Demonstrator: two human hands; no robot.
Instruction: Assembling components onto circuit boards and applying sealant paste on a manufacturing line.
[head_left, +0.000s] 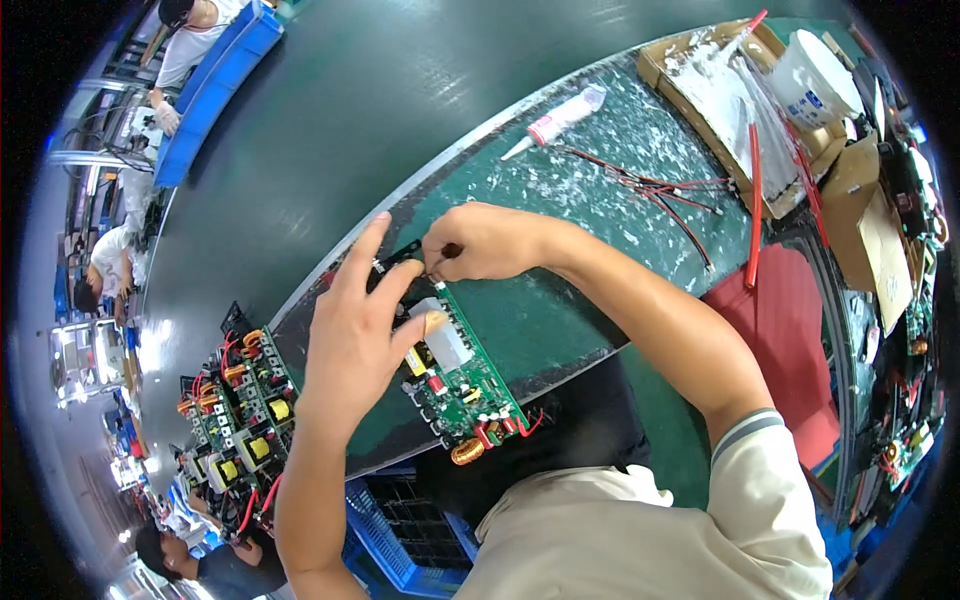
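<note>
left hand (352,330), right hand (480,243), green circuit board (470,385)

The person wears a pale cream short-sleeved shirt, seen at the lower right of the frame. Its right sleeve ends above the elbow in a ribbed cuff with a grey-green band and a thin white stripe. Dark clothing shows below the shirt front, at lower centre. Both forearms are bare, with no watch, ring or glove on the left hand (352,335) or right hand (480,243).
</note>
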